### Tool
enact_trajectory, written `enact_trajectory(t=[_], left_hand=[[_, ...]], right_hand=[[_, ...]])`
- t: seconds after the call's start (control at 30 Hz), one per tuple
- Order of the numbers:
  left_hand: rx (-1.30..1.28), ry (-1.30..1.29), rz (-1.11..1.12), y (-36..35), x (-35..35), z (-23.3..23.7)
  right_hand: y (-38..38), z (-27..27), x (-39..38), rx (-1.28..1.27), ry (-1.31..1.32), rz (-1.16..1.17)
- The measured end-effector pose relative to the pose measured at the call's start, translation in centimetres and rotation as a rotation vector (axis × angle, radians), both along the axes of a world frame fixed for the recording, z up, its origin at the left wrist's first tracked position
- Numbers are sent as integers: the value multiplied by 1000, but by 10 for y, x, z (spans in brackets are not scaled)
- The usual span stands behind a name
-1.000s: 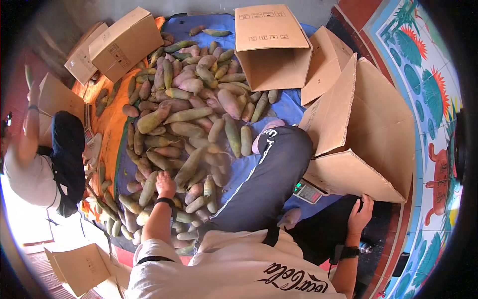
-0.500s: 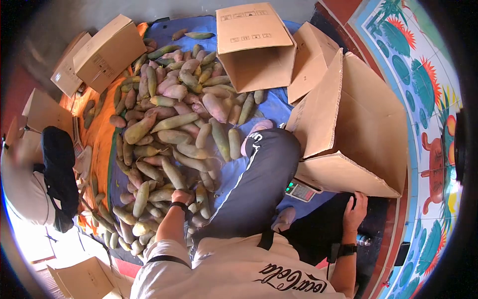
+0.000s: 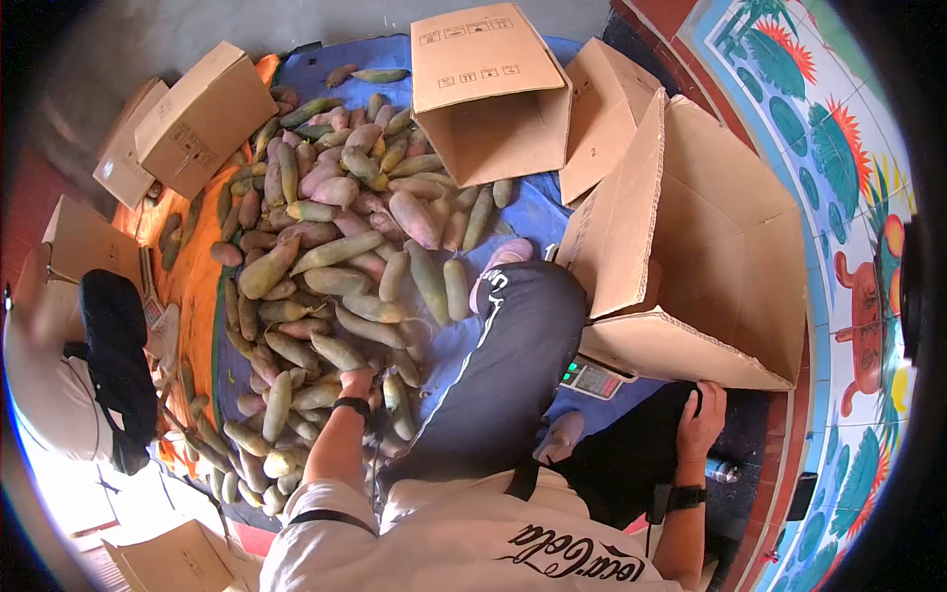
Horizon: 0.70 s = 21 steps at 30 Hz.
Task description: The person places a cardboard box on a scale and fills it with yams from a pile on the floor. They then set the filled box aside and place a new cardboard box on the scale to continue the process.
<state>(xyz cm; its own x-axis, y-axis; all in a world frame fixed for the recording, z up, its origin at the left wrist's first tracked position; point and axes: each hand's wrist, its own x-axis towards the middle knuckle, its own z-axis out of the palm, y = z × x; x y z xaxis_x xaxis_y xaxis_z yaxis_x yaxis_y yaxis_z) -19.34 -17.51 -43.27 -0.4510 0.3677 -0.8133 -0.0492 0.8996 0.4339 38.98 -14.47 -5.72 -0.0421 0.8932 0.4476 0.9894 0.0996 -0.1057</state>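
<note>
A big heap of radishes (image 3: 340, 252), some green and some pinkish, covers the blue sheet in front of me. My left hand (image 3: 357, 383) is at the near side of the heap, closed around the near end of a green radish (image 3: 336, 352). Its fingers are partly hidden by the hand's back. Over on the right, my right hand (image 3: 702, 419) rests on my dark-clad knee, holding nothing, fingers loosely apart. A large open cardboard box (image 3: 730, 247) stands just beyond it, with a scale (image 3: 592, 378) showing green digits at its near edge.
Another open carton (image 3: 493, 109) lies on its side behind the heap, beside a tilted one (image 3: 607, 123). More boxes (image 3: 207, 118) stand at the far left. A co-worker (image 3: 84, 385) is at the left by the orange sheet (image 3: 192, 306). A tiled wall (image 3: 858, 247) borders the right.
The radish in my left hand appears shorter and tipped more to the left, and the hand has shifted slightly away from me. My right hand stays on the knee. The view has shifted slightly.
</note>
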Motion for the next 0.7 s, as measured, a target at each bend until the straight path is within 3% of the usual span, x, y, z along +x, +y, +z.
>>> enact_trajectory(t=[0.03, 0.1, 0.13, 0.23, 0.37, 0.57, 0.63, 0.7], left_hand=[[1, 6, -4, 5, 6, 35], [51, -304, 351, 11, 20, 108], [15, -284, 307, 12, 20, 111], [37, -555, 215, 13, 16, 138], [138, -670, 231, 22, 27, 170], [566, -894, -53, 65, 70, 274], [605, -877, -91, 81, 79, 305], [756, -818, -262, 95, 92, 343]], right_hand=[[0, 2, -3, 0, 4, -4], [0, 4, -6, -2, 18, -12], [1, 5, -7, -1, 17, -19], [2, 5, -9, 5, 30, -18], [2, 7, -9, 27, 46, 1], [-1, 5, -6, 42, 93, -17], [-2, 4, -5, 53, 93, -25], [-3, 2, -3, 64, 91, -31]])
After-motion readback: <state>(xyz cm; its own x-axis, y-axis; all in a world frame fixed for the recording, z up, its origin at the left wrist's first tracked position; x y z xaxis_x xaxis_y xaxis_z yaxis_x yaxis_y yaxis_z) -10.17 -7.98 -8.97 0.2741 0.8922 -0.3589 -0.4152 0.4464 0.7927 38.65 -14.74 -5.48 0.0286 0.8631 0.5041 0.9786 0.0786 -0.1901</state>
